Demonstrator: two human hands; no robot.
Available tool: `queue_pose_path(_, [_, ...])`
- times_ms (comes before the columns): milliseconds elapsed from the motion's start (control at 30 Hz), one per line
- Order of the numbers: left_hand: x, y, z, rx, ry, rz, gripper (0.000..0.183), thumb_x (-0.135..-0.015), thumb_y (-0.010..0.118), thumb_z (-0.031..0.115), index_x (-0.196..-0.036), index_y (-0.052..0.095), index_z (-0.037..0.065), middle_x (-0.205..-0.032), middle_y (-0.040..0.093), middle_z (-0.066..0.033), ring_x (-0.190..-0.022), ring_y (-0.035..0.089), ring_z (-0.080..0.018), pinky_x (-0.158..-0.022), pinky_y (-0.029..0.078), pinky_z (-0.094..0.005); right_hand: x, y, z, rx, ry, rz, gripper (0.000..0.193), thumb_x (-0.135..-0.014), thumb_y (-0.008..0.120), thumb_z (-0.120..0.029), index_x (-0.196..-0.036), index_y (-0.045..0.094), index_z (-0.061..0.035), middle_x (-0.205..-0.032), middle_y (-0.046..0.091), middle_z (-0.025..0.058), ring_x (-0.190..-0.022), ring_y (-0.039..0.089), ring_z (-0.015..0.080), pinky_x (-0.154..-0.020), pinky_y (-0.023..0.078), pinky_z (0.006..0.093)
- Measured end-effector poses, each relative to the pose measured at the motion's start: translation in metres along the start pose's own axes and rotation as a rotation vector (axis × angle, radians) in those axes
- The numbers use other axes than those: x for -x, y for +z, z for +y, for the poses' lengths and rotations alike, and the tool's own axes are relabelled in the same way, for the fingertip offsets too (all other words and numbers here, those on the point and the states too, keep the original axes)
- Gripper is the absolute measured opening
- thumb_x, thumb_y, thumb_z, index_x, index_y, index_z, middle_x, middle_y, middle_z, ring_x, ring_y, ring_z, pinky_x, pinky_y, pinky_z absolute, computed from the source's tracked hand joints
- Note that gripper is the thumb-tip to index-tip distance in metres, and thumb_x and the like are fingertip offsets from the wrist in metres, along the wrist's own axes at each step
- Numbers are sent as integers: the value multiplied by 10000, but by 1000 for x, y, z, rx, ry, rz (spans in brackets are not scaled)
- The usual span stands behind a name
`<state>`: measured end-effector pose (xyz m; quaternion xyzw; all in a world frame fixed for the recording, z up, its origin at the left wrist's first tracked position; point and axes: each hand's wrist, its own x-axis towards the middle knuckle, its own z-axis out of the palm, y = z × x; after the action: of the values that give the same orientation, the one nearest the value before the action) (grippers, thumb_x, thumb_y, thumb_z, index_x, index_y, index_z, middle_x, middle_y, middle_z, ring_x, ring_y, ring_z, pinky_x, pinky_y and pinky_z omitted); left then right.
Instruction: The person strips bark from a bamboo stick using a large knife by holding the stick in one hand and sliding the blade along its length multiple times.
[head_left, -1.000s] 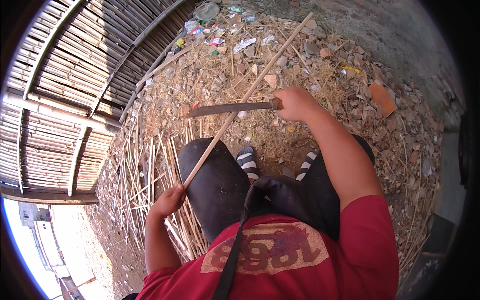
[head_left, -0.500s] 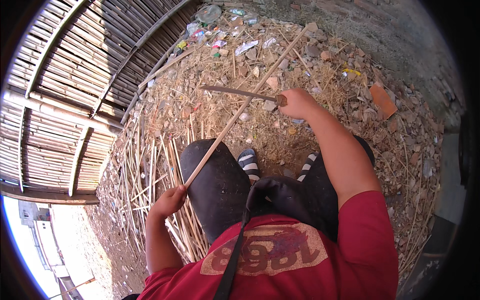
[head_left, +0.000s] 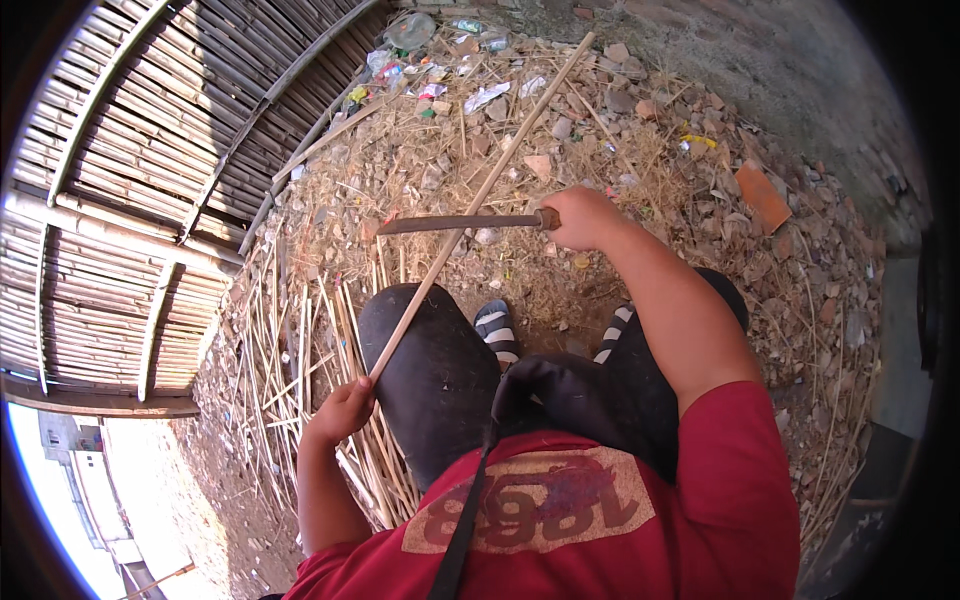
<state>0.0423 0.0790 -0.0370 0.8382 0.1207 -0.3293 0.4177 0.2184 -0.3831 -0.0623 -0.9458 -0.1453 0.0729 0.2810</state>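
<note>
My left hand (head_left: 345,408) is closed around the near end of a long, thin bamboo strip (head_left: 497,165). The strip slants past my left knee and up to the far right, over the littered ground. My right hand (head_left: 583,218) grips the handle of a machete (head_left: 450,223), a long, narrow, brownish blade pointing left. This blade crosses the strip a little beyond my knee; whether its edge is touching or biting into the bamboo, I cannot tell. Beside my left leg lies a loose heap of pale bamboo strips (head_left: 375,460).
A bamboo-slat wall (head_left: 120,160) stands on the left, and a rough brick wall (head_left: 790,85) at the far right. Rubble, dry straw and plastic litter (head_left: 487,97) cover the ground. An orange tile piece (head_left: 763,198) lies to the right. My sandalled foot (head_left: 497,330) is between my knees.
My right hand has drawn the machete toward me along the strip and slightly left, its blade now nearly level. The left hand keeps its grip at about the same place.
</note>
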Motion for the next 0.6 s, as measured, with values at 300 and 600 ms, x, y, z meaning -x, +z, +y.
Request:
queue_pose_path(300, [14,16,20,-449,140,417,514,-1058,430,432,-824,627,18,-691,624,-170,-647,601,-344,-633,459,-455,8,21,-56,307,-219,-11,195,-750,704,-260,-872,670,-112,-798,699,140,-795,682,392,-741,536,496])
queue_pose_path(600, [25,40,34,-696,254,730,416,-1014,524,388,-791,574,40,-702,627,-228,-676,607,-463,-604,445,-554,-3,8,-10,95,177,9,409,-757,683,-186,-1164,694,-145,-1032,710,185,-978,689,365,-866,548,495])
